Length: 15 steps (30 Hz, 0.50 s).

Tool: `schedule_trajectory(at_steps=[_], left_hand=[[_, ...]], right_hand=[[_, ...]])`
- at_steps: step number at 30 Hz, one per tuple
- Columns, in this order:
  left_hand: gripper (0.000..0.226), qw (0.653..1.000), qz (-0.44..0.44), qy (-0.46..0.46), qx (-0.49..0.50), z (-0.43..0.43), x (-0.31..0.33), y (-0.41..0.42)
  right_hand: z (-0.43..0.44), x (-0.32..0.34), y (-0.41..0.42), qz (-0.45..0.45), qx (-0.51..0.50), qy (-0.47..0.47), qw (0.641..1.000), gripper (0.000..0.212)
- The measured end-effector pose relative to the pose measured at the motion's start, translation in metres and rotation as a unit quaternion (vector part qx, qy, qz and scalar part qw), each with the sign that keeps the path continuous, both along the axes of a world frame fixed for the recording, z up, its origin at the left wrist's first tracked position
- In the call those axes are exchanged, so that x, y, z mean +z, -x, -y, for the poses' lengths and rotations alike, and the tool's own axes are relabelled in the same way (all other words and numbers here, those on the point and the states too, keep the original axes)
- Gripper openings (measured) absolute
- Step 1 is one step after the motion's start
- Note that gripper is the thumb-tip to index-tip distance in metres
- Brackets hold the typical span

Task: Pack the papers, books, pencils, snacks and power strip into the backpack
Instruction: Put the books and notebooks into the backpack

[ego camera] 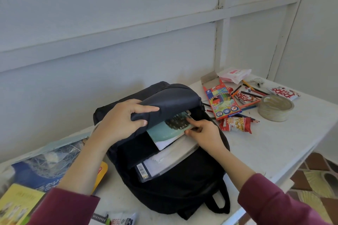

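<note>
A dark navy backpack (175, 184) lies on the white table (274, 144) with its main compartment unzipped. My left hand (120, 120) grips the top flap and holds it lifted. My right hand (203, 131) pinches a teal book (166, 129) that sits partly inside the opening. Beneath it, white papers and a clear folder (164, 162) stick out of the bag. A coloured pencil box (221, 102) lies to the right with loose pencils (254, 90) around it. Snack packets (236, 124) lie beside the box.
A roll of tape (276, 107) and more red-and-white snack packs (283, 93) sit at the right. A blue book (42, 166), a yellow book (16, 202) and an orange item (102, 171) lie at the left. The table's edge runs along the right.
</note>
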<state>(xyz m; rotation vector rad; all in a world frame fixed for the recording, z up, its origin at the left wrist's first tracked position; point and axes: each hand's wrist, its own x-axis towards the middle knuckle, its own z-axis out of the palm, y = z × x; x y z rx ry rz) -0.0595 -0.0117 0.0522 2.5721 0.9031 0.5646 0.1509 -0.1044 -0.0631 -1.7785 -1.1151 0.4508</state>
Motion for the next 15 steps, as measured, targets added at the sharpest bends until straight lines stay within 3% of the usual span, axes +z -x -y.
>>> schedule_trajectory(at_steps=[2, 6, 10, 12, 15], left_hand=[[0.065, 1.0, 0.005, 0.005, 0.0, 0.0, 0.0, 0.0], [0.064, 1.0, 0.018, 0.013, 0.001, 0.002, 0.001, 0.0], [0.072, 1.0, 0.018, 0.009, 0.008, 0.003, 0.002, -0.001], [0.073, 1.0, 0.018, 0.008, 0.013, 0.004, 0.003, -0.001], [0.064, 1.0, 0.019, 0.006, 0.015, 0.005, 0.005, -0.001]], right_hand=[[-0.001, 0.002, 0.004, 0.03, -0.015, 0.016, 0.999, 0.048], [0.011, -0.002, 0.022, 0.286, -0.052, 0.06, 0.955, 0.049], [0.022, -0.006, 0.033, 0.391, 0.109, 0.073, 0.911, 0.061], [0.021, -0.008, 0.035, 0.439, 0.182, 0.061, 0.878, 0.057], [0.016, -0.011, 0.04, 0.437, 0.225, 0.09, 0.866, 0.055]])
